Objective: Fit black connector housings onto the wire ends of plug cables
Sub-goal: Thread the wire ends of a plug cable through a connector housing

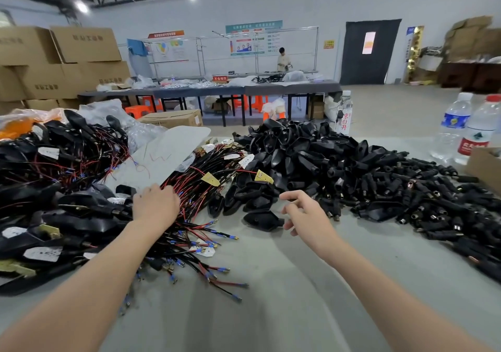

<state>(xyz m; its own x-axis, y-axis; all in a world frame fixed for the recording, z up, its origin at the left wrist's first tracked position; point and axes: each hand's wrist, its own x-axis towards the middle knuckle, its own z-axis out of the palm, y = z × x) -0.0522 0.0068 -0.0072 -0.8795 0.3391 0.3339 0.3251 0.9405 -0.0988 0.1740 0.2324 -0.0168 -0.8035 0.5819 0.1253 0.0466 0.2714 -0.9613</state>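
Note:
A bundle of red and black wires (200, 189) with blue-tipped ends fans out over the grey table (271, 297). My left hand (156, 205) lies on this bundle, its fingers curled down into the wires. A heap of black connector housings (298, 156) rises at the centre right. One black housing (263, 220) lies apart at the heap's near edge. My right hand (305, 213) hovers just right of it, fingers loosely spread and holding nothing. Finished cables with housings (54, 189) are piled at the left.
Small black barrel plugs (420, 200) spread across the right of the table. Water bottles (458, 126) and a cardboard box (485, 164) stand at the far right. Plastic bags (113, 113) lie behind the left pile. A person works at a distant table (283, 60).

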